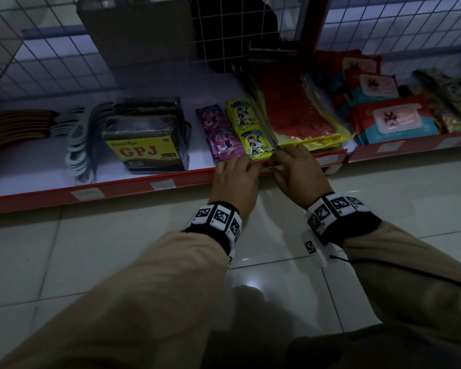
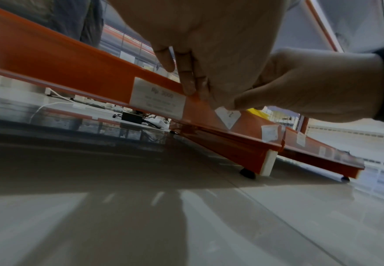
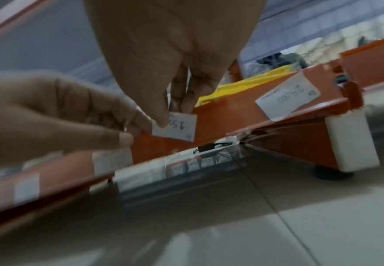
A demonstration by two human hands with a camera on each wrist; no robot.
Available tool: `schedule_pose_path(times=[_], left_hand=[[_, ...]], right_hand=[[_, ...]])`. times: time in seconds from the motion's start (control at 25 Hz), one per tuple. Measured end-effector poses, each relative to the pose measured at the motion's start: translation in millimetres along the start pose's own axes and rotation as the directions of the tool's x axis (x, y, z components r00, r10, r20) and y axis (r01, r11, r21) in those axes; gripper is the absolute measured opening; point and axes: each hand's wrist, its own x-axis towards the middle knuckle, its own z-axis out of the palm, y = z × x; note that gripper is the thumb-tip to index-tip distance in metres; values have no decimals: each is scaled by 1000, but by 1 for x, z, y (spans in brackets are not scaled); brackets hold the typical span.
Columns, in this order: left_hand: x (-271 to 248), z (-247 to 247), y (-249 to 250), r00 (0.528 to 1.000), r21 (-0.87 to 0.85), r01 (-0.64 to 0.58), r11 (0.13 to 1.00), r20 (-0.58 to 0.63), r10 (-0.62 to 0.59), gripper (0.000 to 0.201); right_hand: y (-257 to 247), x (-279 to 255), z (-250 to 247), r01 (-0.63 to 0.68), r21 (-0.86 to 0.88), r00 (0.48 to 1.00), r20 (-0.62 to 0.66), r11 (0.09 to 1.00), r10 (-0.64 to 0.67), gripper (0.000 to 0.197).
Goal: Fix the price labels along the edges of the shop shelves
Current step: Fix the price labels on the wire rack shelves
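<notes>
Open tiled floor (image 1: 117, 249) before shelf edge (image 1: 133, 186); packets (image 1: 244, 129) crowd shelf behind.

The price label (image 3: 174, 126) is half covered by the right hand (image 3: 163, 54); its blurred digits cannot be read fully.

Shelf edge (image 1: 133, 186): red-orange, carrying white price labels (image 1: 86, 194). Held label (image 3: 177, 126): white with dark handwritten digits. Boxed pack (image 1: 144, 141): black wrap, yellow panel, red "GPJ" lettering. Sachets: purple (image 1: 218, 134) at left, yellow (image 1: 248, 129) at right, both with cartoon print. Flat packet (image 1: 296, 107): red with yellow border. Wristbands (image 1: 218, 217): black with black-and-white square markers. Sleeves (image 1: 144, 288): beige. Floor (image 1: 77, 249): pale glossy tiles.
</notes>
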Motion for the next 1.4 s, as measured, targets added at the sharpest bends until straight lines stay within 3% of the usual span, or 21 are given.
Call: schedule_pose_path(times=[0.08,0.16,0.28,0.4,0.52,0.68,0.92,1.04,1.28,1.4], left_hand=[[3,0,0,999,-45,39,998,-4,-39,25],[4,0,1,997,-80,80,994,5,-80,32],[7,-1,1,991,-191,134,972,23,-132,40],[10,-4,-2,984,-287,173,942,9,-178,36],[11,-5,-2,985,-252,169,953,-3,-175,26],[10,-6,-2,985,-249,167,954,-3,-173,24],[10,-4,0,981,-302,191,934,23,-193,27],[9,-2,1,987,-208,162,965,24,-161,31],[12,2,2,989,-65,145,987,43,-142,26],[13,3,3,991,-9,129,992,41,-129,24]], right_hand=[[3,1,-4,-80,201,993,-70,976,96,9],[2,1,-7,-179,434,964,-104,883,246,9],[-5,3,-9,-280,688,916,-18,670,401,17],[-12,5,-10,-308,783,913,82,541,400,21],[-13,4,-12,-276,748,935,64,603,348,20],[-1,4,-17,-184,557,964,-56,810,258,10],[14,3,-14,-172,402,963,-122,900,238,10],[14,0,-10,-167,253,980,-63,953,188,15],[11,-2,-8,-141,179,988,-34,974,149,22],[9,-5,-9,-72,60,997,-13,996,73,30]])
